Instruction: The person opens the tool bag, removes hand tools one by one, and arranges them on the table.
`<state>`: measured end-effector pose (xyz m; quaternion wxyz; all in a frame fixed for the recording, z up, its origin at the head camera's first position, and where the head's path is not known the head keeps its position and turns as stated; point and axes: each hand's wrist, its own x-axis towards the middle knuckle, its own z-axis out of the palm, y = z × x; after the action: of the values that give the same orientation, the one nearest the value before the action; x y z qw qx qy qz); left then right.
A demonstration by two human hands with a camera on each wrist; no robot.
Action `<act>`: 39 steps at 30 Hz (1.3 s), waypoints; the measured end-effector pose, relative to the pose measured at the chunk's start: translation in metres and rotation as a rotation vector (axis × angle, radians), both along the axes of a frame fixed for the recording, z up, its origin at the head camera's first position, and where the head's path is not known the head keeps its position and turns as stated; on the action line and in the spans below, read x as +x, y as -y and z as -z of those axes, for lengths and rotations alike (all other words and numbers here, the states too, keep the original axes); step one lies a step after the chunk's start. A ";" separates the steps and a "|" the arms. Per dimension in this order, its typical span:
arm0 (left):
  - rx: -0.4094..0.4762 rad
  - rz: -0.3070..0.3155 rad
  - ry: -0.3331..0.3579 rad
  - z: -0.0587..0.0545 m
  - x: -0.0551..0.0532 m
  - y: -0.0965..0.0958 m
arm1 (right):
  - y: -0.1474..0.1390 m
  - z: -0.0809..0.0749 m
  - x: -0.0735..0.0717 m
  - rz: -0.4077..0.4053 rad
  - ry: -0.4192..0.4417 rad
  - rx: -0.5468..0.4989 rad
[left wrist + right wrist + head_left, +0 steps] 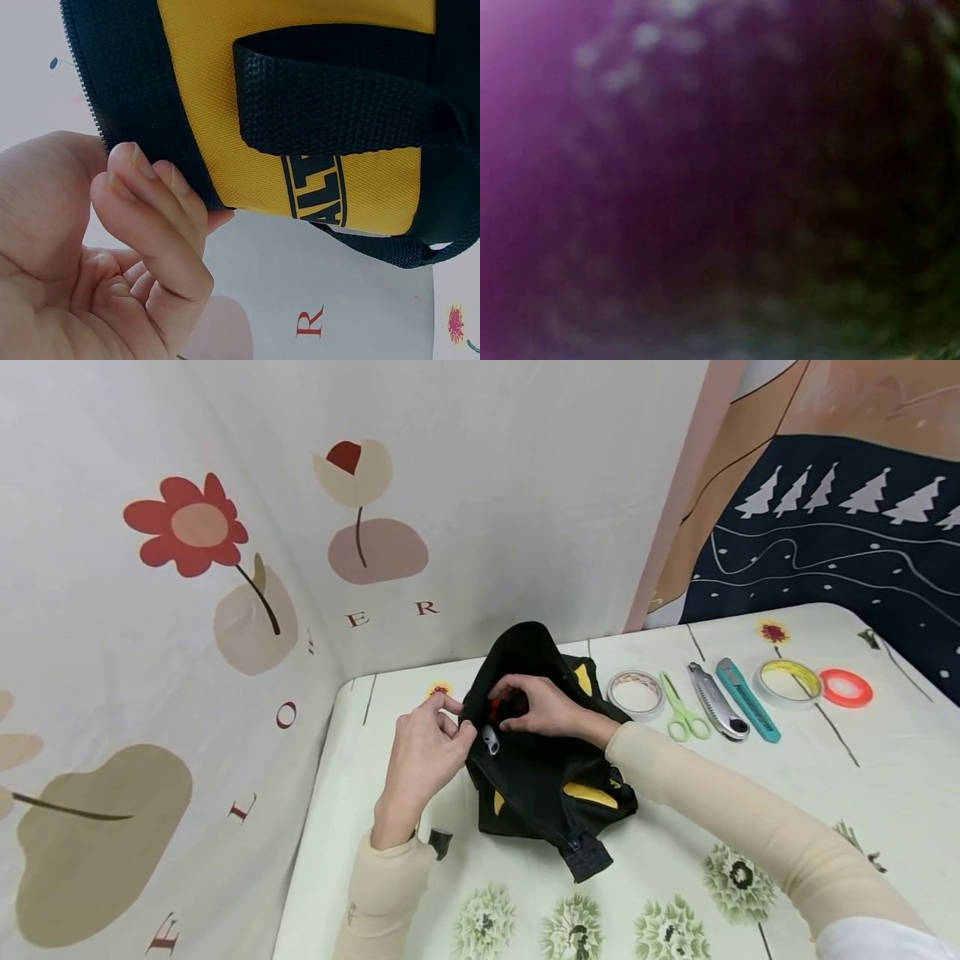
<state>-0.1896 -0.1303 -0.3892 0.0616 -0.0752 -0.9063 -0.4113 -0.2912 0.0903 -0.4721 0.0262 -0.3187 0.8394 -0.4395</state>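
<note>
A black fabric bag [525,785] with yellow panels stands unzipped on the table, its mouth facing up. My left hand [431,745] pinches the left edge of its opening between thumb and fingers. In the left wrist view, that hand [150,247] is at the zipper edge, beside a yellow panel and a black webbing strap [337,105]. My right hand [546,706] reaches into the mouth with bent fingers, close to a small red piece [494,708]; I cannot tell whether it grips this. Below, a grey tool end [491,740] shows inside. The right wrist view is dark and blurred.
Right of the bag lie a roll of clear tape [617,687], green scissors [678,710], a grey utility knife [716,702], a teal utility knife [747,700], a yellow-cored tape roll [812,680] and a red tape roll [861,688]. Printed curtains [510,485] hang behind and left.
</note>
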 end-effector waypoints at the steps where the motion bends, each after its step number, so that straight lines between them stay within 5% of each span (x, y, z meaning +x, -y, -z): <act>1: 0.001 -0.001 -0.001 0.000 0.000 0.000 | 0.000 0.001 -0.001 -0.007 0.007 -0.002; 27: -0.001 -0.002 -0.001 0.000 -0.002 0.001 | 0.007 0.019 -0.006 -0.233 0.104 0.139; 39: 0.002 0.001 0.004 0.000 -0.002 0.002 | 0.006 0.020 -0.007 -0.201 0.077 0.144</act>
<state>-0.1913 -0.1326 -0.3889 0.0597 -0.0749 -0.9059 -0.4125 -0.2980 0.0845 -0.4921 0.1251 -0.3814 0.8311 -0.3849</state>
